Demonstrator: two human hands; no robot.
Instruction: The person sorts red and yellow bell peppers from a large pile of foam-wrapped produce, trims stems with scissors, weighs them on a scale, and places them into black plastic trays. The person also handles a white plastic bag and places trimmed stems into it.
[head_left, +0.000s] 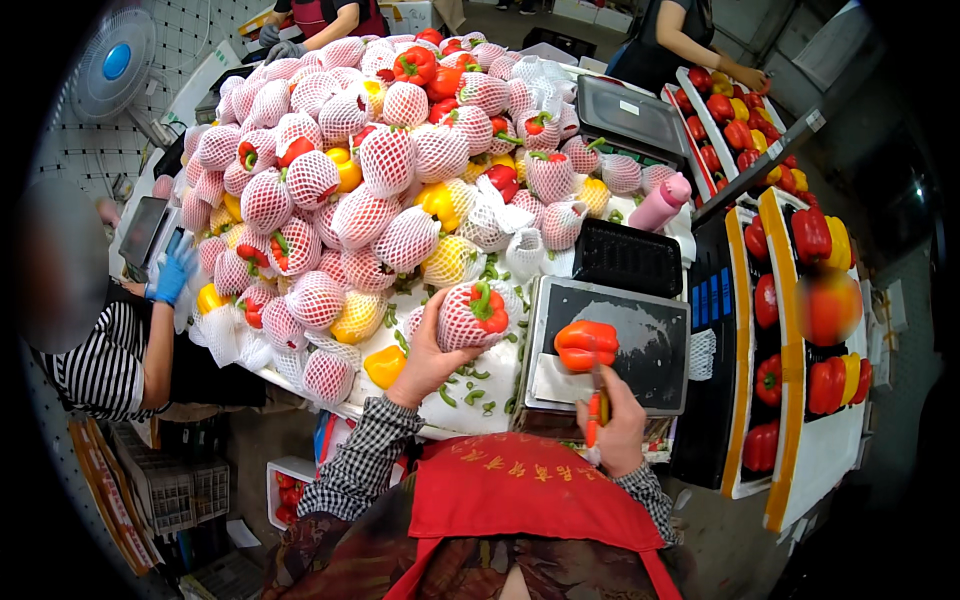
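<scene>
My left hand (425,362) is closed round a red bell pepper (468,318) in a white foam net, its green stem facing up. My right hand (622,422) grips small orange-handled shears (597,408), whose blades point away from me and are blurred. Just beyond the blade tips, an orange-red bell pepper (584,345) without a net lies on a wet, dark-topped scale (645,388). A white card or pad (556,385) is under its near side. Cut green stems (468,388) are scattered on the white table below my left hand.
A large heap of netted peppers (385,160) covers the table's left and middle. Beyond the scale sit a black basket (625,262) and a pink bottle (662,202). White boxes of peppers (775,420) stand at the right. Co-workers stand at the left, far left and far right.
</scene>
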